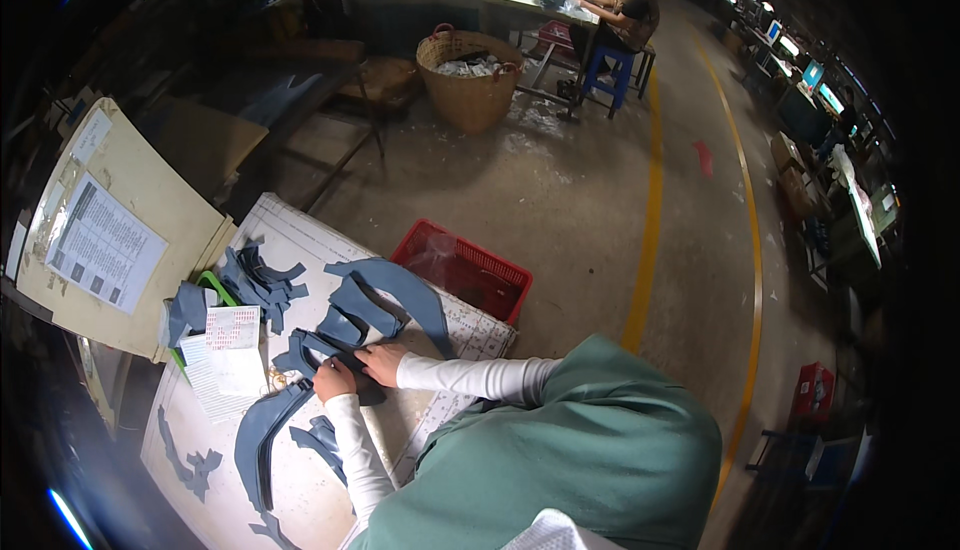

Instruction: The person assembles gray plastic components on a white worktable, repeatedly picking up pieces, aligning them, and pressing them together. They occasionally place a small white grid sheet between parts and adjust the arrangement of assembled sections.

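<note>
On a white worktable [415,412] lie several blue-grey cut pieces that look like fabric or thin leather. My left hand [335,380] is closed with its fingertips on one such blue-grey piece [368,390]. Close beside it, my right hand [383,363] bends its fingers onto the same piece; both thumbs are hard to make out. Beyond the hands are a stack of short curved pieces [360,308] and a long curved piece [415,295]. A thick stack of curved pieces [262,440] rests left of my left forearm, with smaller pieces [322,442] next to it.
Loose strips [262,285], a green tray edge [217,288] and paper sheets [225,375] occupy the table's left side. A pale board [130,250] stands beyond. Past the table are a red crate [515,275] and a wicker basket [470,100]. A person [630,15] sits at another table.
</note>
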The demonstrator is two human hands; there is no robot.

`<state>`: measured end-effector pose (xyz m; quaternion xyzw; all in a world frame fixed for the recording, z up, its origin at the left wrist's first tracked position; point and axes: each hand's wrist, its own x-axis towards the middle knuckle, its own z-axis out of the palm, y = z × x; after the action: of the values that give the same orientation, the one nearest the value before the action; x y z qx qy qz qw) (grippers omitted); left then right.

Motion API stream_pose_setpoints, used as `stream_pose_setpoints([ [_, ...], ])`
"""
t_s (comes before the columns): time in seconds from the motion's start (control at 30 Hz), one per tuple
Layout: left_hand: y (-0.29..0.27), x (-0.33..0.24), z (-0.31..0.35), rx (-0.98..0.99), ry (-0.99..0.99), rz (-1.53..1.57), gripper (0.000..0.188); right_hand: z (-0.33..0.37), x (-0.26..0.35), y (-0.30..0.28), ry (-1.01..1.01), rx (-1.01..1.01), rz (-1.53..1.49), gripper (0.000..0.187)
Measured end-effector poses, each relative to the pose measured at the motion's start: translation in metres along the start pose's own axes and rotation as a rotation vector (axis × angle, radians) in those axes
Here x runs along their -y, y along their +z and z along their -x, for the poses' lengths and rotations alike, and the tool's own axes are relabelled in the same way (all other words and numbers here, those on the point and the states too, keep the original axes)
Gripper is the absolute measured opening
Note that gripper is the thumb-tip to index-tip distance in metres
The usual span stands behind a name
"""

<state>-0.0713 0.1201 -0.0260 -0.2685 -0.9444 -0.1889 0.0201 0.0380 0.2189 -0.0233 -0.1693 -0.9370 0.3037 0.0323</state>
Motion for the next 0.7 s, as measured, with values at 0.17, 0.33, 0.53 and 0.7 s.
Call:
stream_pose_setpoints([
  [0.17,0.001,0.002,0.001,0.039,-0.009,0.019,0.030,0.002,0.004,-0.004,-0.013,0.078,0.021,0.045],
  [0.33,0.001,0.001,0.000,0.033,-0.044,0.033,0.032,0.005,0.003,0.000,-0.024,0.058,0.069,0.052],
  [0.53,0.002,-0.002,-0.002,0.030,-0.071,0.053,0.033,0.004,0.014,0.000,0.032,0.070,0.152,0.046],
  [0.7,0.003,0.003,-0.001,-0.014,-0.071,0.021,0.037,0.005,0.016,0.002,0.054,0.123,0.157,0.027],
])
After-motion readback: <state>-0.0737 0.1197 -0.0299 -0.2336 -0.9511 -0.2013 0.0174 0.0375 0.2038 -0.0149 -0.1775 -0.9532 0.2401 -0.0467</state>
